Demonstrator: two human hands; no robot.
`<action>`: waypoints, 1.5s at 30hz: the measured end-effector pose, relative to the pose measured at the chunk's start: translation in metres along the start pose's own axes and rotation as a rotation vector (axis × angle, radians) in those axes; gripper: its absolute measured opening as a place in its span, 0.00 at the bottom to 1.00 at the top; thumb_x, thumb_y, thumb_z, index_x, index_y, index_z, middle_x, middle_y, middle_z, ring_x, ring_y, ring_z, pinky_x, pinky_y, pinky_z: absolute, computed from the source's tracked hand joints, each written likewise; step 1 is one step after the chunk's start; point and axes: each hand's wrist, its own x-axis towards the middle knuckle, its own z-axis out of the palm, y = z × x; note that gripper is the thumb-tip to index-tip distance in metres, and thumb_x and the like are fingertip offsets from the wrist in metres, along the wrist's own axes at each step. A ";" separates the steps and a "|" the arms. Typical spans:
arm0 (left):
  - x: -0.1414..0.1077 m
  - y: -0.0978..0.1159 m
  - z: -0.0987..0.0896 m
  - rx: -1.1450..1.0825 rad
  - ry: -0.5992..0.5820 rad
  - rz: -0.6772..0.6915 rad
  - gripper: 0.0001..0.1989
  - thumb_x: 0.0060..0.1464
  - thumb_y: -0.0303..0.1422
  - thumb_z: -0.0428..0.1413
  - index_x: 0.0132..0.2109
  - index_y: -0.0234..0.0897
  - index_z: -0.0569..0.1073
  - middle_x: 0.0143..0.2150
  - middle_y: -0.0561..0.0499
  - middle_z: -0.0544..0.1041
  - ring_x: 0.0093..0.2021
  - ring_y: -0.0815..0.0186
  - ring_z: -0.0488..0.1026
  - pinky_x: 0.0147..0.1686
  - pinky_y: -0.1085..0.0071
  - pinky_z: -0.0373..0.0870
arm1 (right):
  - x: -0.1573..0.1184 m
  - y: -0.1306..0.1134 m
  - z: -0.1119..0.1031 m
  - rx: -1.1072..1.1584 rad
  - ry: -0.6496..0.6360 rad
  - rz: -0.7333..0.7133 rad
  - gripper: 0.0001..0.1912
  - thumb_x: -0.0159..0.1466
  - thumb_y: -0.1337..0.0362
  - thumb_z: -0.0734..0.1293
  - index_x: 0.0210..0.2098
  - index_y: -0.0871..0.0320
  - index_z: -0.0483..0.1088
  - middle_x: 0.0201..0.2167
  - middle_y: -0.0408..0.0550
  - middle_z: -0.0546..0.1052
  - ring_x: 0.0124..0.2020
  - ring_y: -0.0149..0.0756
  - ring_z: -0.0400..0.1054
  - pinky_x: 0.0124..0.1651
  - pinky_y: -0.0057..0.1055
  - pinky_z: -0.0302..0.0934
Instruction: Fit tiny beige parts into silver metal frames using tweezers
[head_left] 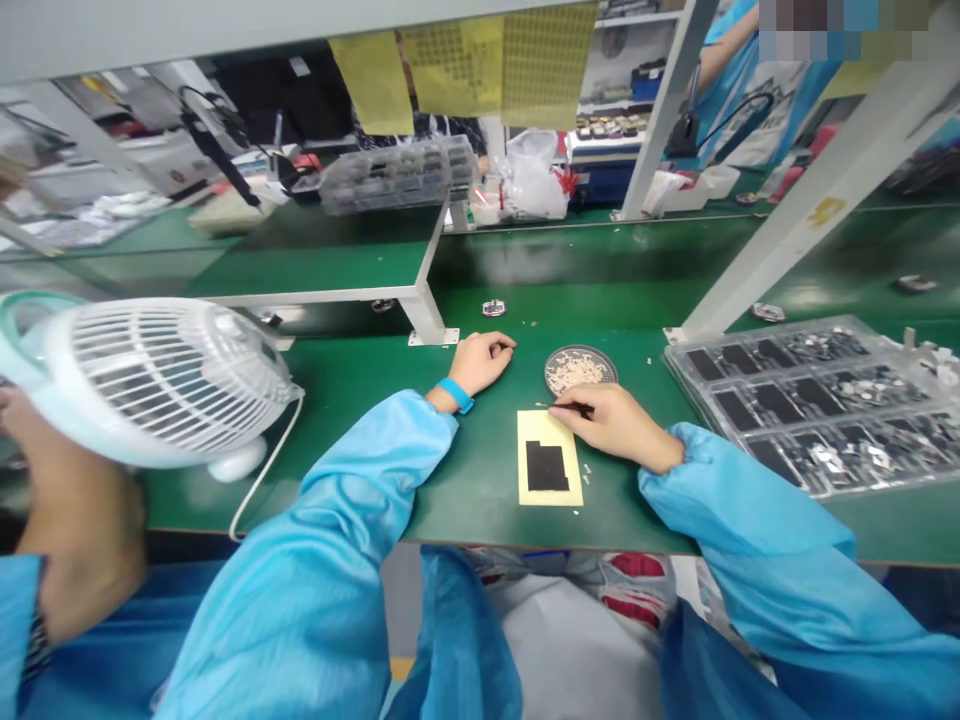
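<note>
- Tweezers (571, 408) are pinched in our right hand (619, 425), and their thin tip points left, over the edge of the round dish (580, 370).
- Tiny pale bits (577, 372) fill the dish, which sits between our two hands.
- Our left hand (484, 362) lies loosely curled on the green counter (480, 500), not gripping anything we can see, and a blue band (456, 396) circles that wrist.
- Yellow paper (550, 480) with a black piece (547, 466) on it lies just under our right hand.
- Clear tray (814, 405) with dark parts sits to the right, and a white fan (154, 380) stands to the left.
</note>
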 end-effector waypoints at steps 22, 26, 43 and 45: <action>-0.002 -0.003 -0.002 0.020 -0.028 0.022 0.11 0.60 0.32 0.56 0.45 0.41 0.83 0.28 0.54 0.78 0.33 0.64 0.72 0.43 0.67 0.66 | 0.001 -0.004 -0.003 -0.108 -0.082 0.047 0.10 0.69 0.56 0.67 0.37 0.52 0.79 0.31 0.41 0.81 0.31 0.32 0.71 0.34 0.29 0.55; -0.002 -0.003 -0.005 0.021 -0.047 0.035 0.12 0.60 0.33 0.56 0.46 0.40 0.83 0.30 0.53 0.78 0.34 0.64 0.72 0.43 0.68 0.67 | 0.001 -0.004 -0.002 -0.101 -0.069 0.048 0.11 0.69 0.55 0.67 0.38 0.53 0.80 0.32 0.42 0.82 0.32 0.33 0.73 0.35 0.29 0.56; 0.007 -0.011 -0.009 0.034 -0.101 0.027 0.19 0.60 0.41 0.52 0.49 0.38 0.82 0.29 0.51 0.76 0.33 0.62 0.70 0.34 0.69 0.65 | 0.004 -0.004 -0.006 -0.077 -0.040 0.010 0.10 0.67 0.57 0.69 0.37 0.54 0.81 0.32 0.43 0.82 0.33 0.31 0.72 0.35 0.27 0.53; 0.008 -0.012 -0.009 0.036 -0.108 0.021 0.20 0.59 0.43 0.52 0.49 0.38 0.82 0.29 0.51 0.75 0.32 0.62 0.70 0.33 0.69 0.65 | 0.005 -0.003 -0.006 -0.081 -0.048 0.015 0.11 0.67 0.56 0.69 0.38 0.55 0.81 0.32 0.44 0.82 0.33 0.32 0.72 0.35 0.27 0.53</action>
